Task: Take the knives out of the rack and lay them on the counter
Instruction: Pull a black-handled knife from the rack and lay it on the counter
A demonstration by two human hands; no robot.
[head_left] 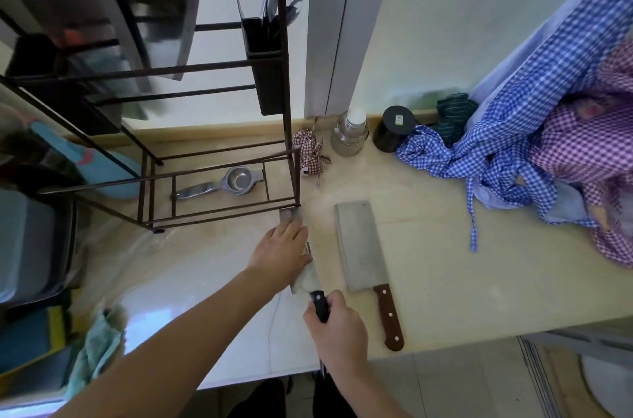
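A brown metal rack [286,82] stands on the pale counter [445,246] at the left, with blurred cleaver blades [161,23] hanging in its upper part. A cleaver with a brown riveted handle [363,246] lies flat on the counter. Left of it lies a second cleaver with a black handle [306,280]. My right hand [337,328] is closed around that black handle. My left hand [286,251] rests flat on its blade, fingers spread, hiding most of the steel.
A metal lemon squeezer [222,183] lies inside the rack's base. A steel flask [350,133], a black jar [394,128] and a small checked pouch [310,154] stand by the wall. Checked blue and purple cloths [534,130] pile at the right. The counter's front edge runs close to me.
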